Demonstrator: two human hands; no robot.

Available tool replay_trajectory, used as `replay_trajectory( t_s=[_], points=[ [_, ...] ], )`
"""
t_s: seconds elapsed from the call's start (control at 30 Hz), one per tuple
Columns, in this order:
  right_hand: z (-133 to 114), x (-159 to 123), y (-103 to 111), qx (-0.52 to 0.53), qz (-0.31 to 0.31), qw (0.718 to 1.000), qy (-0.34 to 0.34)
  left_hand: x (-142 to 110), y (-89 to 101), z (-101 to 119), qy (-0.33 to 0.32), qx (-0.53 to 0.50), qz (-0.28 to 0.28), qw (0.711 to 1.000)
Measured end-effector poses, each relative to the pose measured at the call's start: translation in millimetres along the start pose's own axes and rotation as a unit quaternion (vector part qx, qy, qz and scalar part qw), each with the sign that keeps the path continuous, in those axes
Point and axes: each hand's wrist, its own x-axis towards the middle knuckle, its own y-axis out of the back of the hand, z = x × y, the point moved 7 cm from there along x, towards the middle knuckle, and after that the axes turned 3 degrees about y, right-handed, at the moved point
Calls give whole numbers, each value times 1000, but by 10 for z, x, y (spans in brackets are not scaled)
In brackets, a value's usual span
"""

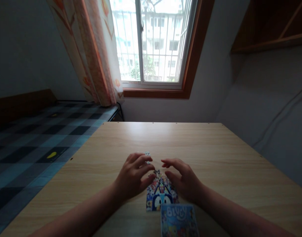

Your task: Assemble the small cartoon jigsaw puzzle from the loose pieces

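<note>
A partly assembled jigsaw puzzle [162,194] with a blue cartoon dog face lies flat on the wooden table. Over its upper left edge hovers my left hand [136,174], fingers spread and bent, with nothing visible in them. Some loose puzzle pieces [147,153] lie just beyond its fingertips, partly covered by them. My right hand [182,177] is at the puzzle's right side, fingers apart and pointing left, and I see nothing held there. Nearest me, a blue box [179,220] marked "Bluey" overlaps the puzzle's lower right corner in view.
The light wooden table [202,144] reaches back toward the wall under a barred window [161,49]. To the left stands a bed with a checked cover [42,138], beside a floral curtain [91,49]. A wooden shelf [272,42] hangs at upper right.
</note>
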Motion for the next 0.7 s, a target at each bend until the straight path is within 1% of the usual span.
replay_trajectory(
  t_s=[0.07, 0.13, 0.17, 0.23, 0.3, 0.43, 0.5, 0.7],
  points=[
    [61, 8, 69, -18, 25, 1000, -2, 5, 13, -313, 99, -21, 24, 995],
    [136, 12, 131, -25, 53, 998, -13, -28, 17, -643, 207, -47, 55, 976],
    [170, 13, 152, -26, 63, 997, -20, -50, 2, -771, 247, -59, 61, 965],
    [216, 12, 164, -24, 72, 997, -31, -81, -37, -914, 291, -65, 56, 953],
    [216, 12, 145, -24, 63, 997, -33, -89, -56, -917, 292, -48, 47, 954],
    [131, 17, 104, -43, 36, 998, -13, -64, -55, -752, 245, 12, 20, 969],
    [96, 21, 100, -46, 31, 998, -4, -52, -54, -709, 231, 39, 4, 972],
    [119, 21, 93, -41, 26, 999, -8, -79, -87, -764, 241, 75, -28, 967]
  ],
)
